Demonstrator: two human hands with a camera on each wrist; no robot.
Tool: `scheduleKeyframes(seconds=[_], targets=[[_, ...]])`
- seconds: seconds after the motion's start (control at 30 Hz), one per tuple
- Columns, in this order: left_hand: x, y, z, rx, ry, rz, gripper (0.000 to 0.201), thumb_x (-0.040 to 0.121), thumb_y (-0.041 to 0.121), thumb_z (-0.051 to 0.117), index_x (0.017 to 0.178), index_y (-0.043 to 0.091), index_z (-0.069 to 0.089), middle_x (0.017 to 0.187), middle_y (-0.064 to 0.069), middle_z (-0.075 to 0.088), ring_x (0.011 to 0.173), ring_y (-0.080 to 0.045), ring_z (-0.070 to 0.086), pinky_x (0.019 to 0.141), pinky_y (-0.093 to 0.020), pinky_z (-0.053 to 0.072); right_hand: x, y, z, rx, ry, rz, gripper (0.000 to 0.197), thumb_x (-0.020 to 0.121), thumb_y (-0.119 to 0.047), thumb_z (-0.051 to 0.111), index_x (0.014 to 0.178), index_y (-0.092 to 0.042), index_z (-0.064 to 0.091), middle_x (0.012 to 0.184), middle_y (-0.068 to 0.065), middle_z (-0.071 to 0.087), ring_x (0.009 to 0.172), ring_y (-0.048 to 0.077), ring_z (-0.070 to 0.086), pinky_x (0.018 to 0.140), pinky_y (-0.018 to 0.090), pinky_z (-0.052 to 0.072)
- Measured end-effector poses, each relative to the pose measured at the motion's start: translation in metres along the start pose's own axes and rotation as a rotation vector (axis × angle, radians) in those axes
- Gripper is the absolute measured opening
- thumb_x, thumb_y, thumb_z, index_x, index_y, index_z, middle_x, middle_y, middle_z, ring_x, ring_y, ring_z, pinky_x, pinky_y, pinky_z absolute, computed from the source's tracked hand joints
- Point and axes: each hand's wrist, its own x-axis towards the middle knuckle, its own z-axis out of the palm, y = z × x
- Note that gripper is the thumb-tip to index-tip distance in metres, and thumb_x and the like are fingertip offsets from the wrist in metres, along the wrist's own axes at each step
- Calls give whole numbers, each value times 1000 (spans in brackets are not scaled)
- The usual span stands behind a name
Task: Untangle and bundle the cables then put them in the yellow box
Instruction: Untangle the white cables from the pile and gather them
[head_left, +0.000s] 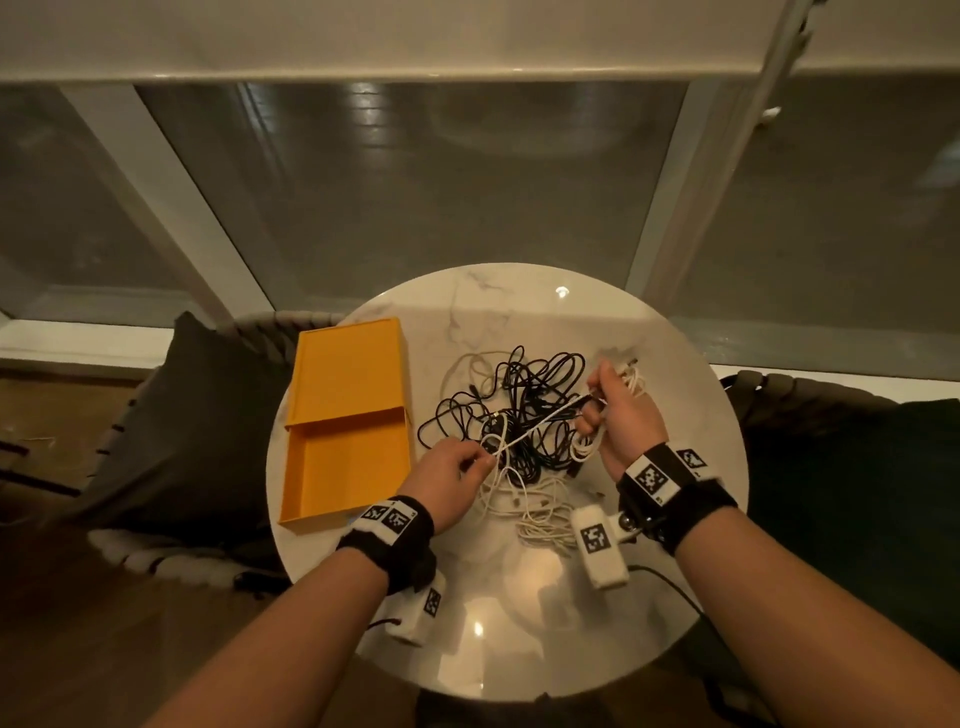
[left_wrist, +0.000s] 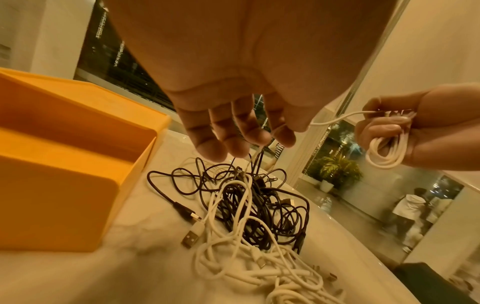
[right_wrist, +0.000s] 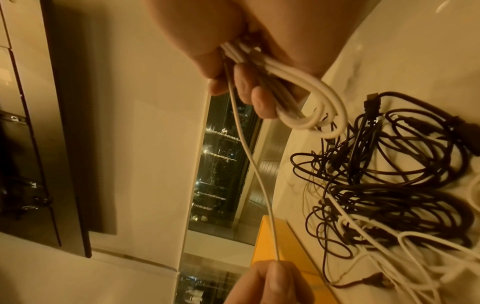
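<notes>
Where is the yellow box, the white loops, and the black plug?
yellow box (head_left: 332, 470): head view, open tray floor.
white cable coil (left_wrist: 387, 154): left wrist view, hanging loops.
black USB plug (left_wrist: 185, 212): left wrist view, plug body.

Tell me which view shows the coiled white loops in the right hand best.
Right wrist: the white coil fills the frame near the fingers. Left wrist shows it small at the edge; head shows it tiny and partly hidden.

No readable text, brand or number anywhere (the wristbands (head_left: 652, 475) carry only black-and-white square marker patterns).
</notes>
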Motion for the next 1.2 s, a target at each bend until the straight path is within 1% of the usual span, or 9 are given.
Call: scheduleKeyframes(seconds=[0.17, 0.23, 0.3, 0.37, 0.47, 0.67, 0.83, 0.97, 1.2], targets=[[1, -3, 6, 87, -87, 94, 38, 97, 53, 45, 91, 23, 67, 107, 9, 58, 96, -9, 54, 90, -30, 46, -7, 1, -6, 45, 96, -47, 38, 103, -41, 50, 81, -13, 63, 77, 8, 67, 58, 17, 52, 56, 32, 42], [1, -3, 8, 119, -169, 76, 43, 96, 61, 39, 87, 27, 64, 93, 9, 64, 87, -10, 58, 84, -36, 50, -9, -3, -11, 121, 101, -64, 38, 106, -36, 44, 80, -12, 57, 57, 4, 56, 62, 20, 59, 54, 32, 44], [0, -2, 9, 80, -284, 18, 45, 98, 61, 33, 82, 29, 61, 85, 9, 67, 81, -9, 60, 80, -34, 50, -12, -9, -17, 186, 113, -82, 32, 108, -32, 38, 93, -12, 57, 45, -1, 41, 62, 21, 63, 53, 29, 47], [0, 1, 11, 70, -388, -14, 52, 101, 58, 27, 81, 25, 62, 83, 5, 68, 79, -11, 61, 79, -30, 47, -15, -15, -26, 210, 129, -89, 31, 108, -31, 36, 106, -13, 60, 44, -2, 36, 62, 20, 65, 62, 33, 54], [3, -7, 23, 78, -467, -21, 51, 102, 57, 24, 90, 26, 63, 82, 7, 69, 82, -12, 64, 87, -33, 50, -18, -17, -41, 255, 165, -87, 28, 108, -26, 39, 108, -11, 62, 44, -1, 38, 59, 18, 62, 76, 42, 55], [34, 2, 49, 189, -397, 70, 22, 101, 46, 39, 101, 32, 56, 92, 5, 65, 86, -16, 62, 85, -37, 53, -32, -7, -61, 124, 212, -75, 25, 106, -24, 43, 103, -10, 64, 56, 0, 44, 51, 14, 52, 62, 35, 54], [50, 24, 79, 193, -472, 79, 29, 102, 41, 40, 125, 32, 56, 100, 1, 67, 92, -18, 61, 82, -29, 46, -34, -6, -73, 47, 212, -30, 27, 107, -23, 41, 99, -9, 63, 59, 3, 46, 52, 16, 51, 60, 34, 52], [53, 29, 100, 279, -559, 67, 29, 99, 43, 43, 114, 28, 63, 111, -1, 68, 101, -21, 62, 94, -37, 50, -34, -5, -83, 10, 206, -2, 27, 107, -23, 42, 97, -9, 63, 58, 4, 47, 50, 16, 52, 58, 34, 52], [50, 33, 96, 171, -421, -77, 14, 94, 35, 57, 87, 24, 61, 86, 2, 65, 82, -17, 61, 72, -27, 45, -20, 1, -92, -76, 160, 58, 28, 106, -26, 44, 96, -8, 63, 57, 4, 45, 50, 17, 47, 54, 32, 50]])
